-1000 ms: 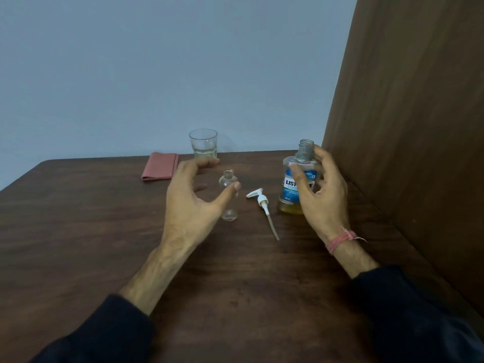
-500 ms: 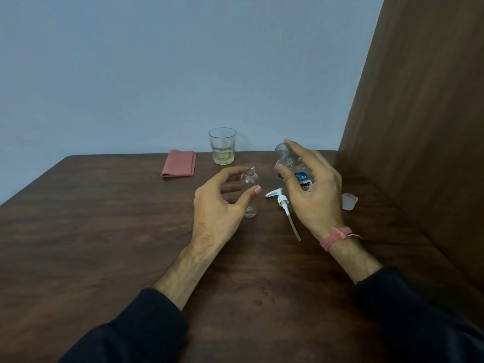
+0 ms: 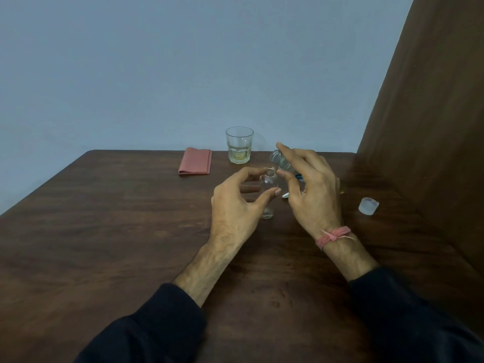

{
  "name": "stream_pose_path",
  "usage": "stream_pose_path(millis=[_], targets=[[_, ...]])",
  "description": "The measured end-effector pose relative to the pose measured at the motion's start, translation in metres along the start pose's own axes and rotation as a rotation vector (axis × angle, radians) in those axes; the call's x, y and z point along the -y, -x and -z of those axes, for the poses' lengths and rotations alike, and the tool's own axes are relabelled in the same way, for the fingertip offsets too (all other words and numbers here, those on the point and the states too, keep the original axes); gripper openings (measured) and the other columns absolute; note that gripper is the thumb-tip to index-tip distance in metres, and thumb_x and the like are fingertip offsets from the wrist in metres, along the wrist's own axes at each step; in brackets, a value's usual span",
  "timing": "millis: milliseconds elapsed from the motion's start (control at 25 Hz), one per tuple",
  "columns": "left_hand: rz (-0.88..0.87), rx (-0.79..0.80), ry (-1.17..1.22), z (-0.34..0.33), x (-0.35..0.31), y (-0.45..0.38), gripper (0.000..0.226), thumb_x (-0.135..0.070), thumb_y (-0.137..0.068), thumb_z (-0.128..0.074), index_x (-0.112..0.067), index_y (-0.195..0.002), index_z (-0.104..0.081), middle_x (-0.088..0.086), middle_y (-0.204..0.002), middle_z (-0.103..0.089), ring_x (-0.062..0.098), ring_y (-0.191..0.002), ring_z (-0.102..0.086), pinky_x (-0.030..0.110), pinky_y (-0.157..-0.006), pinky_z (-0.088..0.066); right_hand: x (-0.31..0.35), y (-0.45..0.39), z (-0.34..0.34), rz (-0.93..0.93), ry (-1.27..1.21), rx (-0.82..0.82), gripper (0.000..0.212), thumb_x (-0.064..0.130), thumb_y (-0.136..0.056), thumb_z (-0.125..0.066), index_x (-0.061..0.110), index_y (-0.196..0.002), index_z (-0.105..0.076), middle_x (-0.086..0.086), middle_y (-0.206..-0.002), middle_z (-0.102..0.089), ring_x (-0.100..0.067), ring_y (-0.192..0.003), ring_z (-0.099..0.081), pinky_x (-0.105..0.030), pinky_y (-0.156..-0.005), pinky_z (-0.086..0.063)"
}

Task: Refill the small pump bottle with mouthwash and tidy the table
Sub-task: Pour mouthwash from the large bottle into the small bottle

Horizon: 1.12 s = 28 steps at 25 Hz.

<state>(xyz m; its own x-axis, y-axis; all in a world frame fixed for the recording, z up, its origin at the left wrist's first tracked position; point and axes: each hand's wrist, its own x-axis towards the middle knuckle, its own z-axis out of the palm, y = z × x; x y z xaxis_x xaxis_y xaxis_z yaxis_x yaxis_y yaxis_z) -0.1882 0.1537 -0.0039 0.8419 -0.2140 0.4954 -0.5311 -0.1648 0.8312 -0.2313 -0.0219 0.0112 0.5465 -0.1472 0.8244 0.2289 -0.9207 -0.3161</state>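
Note:
The small clear pump bottle (image 3: 268, 182) stands upright and uncapped on the wooden table (image 3: 104, 244). My left hand (image 3: 235, 205) curls around it, thumb and fingers close to its sides; a firm grip is not clear. My right hand (image 3: 311, 189) holds the mouthwash bottle (image 3: 279, 159) tilted leftward, its open neck just above and right of the small bottle's mouth. Most of the mouthwash bottle is hidden behind my hand. Only the white tip of the pump head (image 3: 285, 195) shows under my right hand.
A drinking glass (image 3: 239, 145) with a little yellowish liquid stands at the table's far edge. A folded pink cloth (image 3: 196, 161) lies left of it. The translucent cap (image 3: 368, 205) rests on the table to the right, near the brown wooden side panel (image 3: 424, 127).
My right hand lifted the mouthwash bottle off the table, carried it left and tilted it over the small bottle. My left hand closed in around the small bottle.

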Motion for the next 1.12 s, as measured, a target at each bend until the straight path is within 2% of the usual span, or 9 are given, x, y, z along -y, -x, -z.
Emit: stream_pose_path(millis=[200,560,1120], targets=[[0.006,-0.014,-0.006,-0.0013,0.002,-0.0003,0.05,-0.053,-0.082,-0.099,-0.038,-0.127,-0.081,-0.021,-0.116,-0.082,-0.004,-0.101,-0.08,0.032,-0.084,-0.071,-0.0036,0.0014,0.0053,0.031,0.055,-0.004,0.058,0.007,-0.1,-0.071,0.025,-0.154,-0.063,0.0,-0.124,-0.07,-0.022,-0.113,-0.062,-0.048,-0.096,-0.058],[0.008,-0.015,-0.024,-0.0004,0.0007,-0.0005,0.05,-0.054,-0.081,-0.1,-0.041,-0.125,-0.082,-0.024,-0.117,-0.082,-0.007,-0.098,-0.08,0.034,-0.09,-0.069,-0.0019,0.0048,0.0072,0.069,0.226,0.022,0.066,-0.002,-0.094,-0.069,0.025,-0.153,-0.061,-0.005,-0.125,-0.068,-0.028,-0.113,-0.062,-0.05,-0.095,-0.055],[0.021,-0.011,0.002,-0.0016,0.0043,-0.0014,0.047,-0.053,-0.082,-0.1,-0.041,-0.125,-0.083,-0.023,-0.117,-0.083,-0.001,-0.101,-0.081,0.04,-0.091,-0.07,-0.0041,0.0021,0.0088,0.137,0.367,0.011,0.072,-0.001,-0.088,-0.076,0.027,-0.153,-0.06,-0.003,-0.128,-0.066,-0.026,-0.118,-0.058,-0.05,-0.097,-0.051]])
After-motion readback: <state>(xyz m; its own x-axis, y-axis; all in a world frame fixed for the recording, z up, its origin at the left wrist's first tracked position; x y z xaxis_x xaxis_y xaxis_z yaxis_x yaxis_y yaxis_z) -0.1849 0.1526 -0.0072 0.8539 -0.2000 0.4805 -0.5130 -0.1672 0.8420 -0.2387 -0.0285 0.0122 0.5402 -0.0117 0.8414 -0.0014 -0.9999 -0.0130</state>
